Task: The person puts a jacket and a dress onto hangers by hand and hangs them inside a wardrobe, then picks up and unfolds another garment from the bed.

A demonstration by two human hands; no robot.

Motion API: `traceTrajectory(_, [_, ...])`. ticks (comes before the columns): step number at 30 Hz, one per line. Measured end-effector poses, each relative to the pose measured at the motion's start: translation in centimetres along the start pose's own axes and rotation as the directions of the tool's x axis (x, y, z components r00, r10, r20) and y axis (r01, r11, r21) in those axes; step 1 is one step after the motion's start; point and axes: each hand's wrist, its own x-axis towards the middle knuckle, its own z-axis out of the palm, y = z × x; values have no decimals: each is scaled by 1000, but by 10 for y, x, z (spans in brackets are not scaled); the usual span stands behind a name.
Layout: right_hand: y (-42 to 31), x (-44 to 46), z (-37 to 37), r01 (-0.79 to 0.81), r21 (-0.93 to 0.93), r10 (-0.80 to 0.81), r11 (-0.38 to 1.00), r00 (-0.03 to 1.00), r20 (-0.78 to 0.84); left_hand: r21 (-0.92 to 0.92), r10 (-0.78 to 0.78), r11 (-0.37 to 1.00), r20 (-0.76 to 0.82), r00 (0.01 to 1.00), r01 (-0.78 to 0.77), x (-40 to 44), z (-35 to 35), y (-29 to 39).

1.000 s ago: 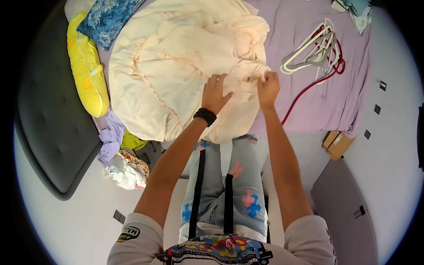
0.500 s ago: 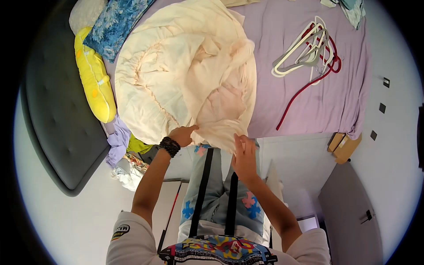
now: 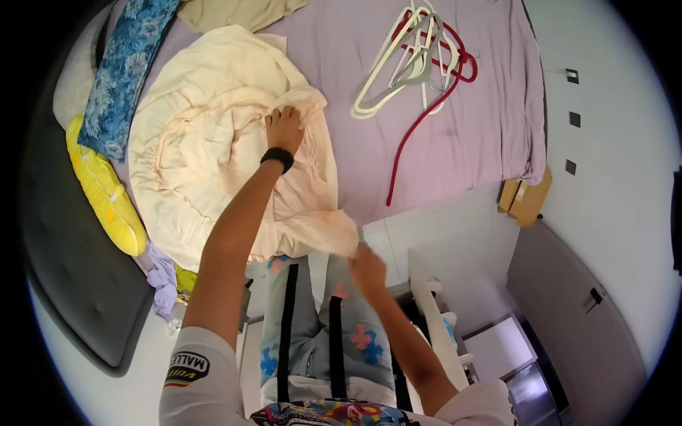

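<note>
A wide cream garment [image 3: 206, 163] with gathered, ruffled seams lies spread and rumpled on the bed; whether it is a dress or a skirt I cannot tell. My left hand [image 3: 285, 129], a dark beaded bracelet at its wrist, is closed on folds near the garment's right side, fingers curled into the cloth. Close to the bed's front edge, my right hand [image 3: 368, 271] grips a corner of the same garment and pulls it out over the edge. Motion blurs that hand and the corner.
On the lavender sheet [image 3: 455, 142] lie several white, grey and red hangers [image 3: 415, 64]. A blue floral pillow [image 3: 128, 78], a yellow cushion [image 3: 106, 192] and a beige cloth [image 3: 241, 11] surround the garment. The dark headboard [image 3: 78, 284] stands left; a cardboard box [image 3: 529, 199] sits right.
My left hand has moved from the garment's front edge up onto its right side. My right hand has drawn the corner toward me. The view has shifted to the right.
</note>
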Motion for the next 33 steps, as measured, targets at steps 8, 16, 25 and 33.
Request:
traceTrajectory(8, [85, 217, -58, 257, -175, -272, 950, 960, -65, -794, -27, 589, 167, 986, 151, -71, -84, 7])
traceTrajectory(16, [-29, 398, -199, -101, 441, 279, 892, 890, -360, -601, 96, -671, 511, 854, 435, -48, -164, -9])
traceTrajectory(25, [-23, 373, -196, 55, 566, 200, 822, 904, -378, -481, 128, -770, 526, 841, 419, -16, -162, -39])
traceTrajectory(33, [-55, 374, -182, -97, 532, 363, 841, 830, -422, -222, 339, -315, 882, 328, 923, -74, -130, -5])
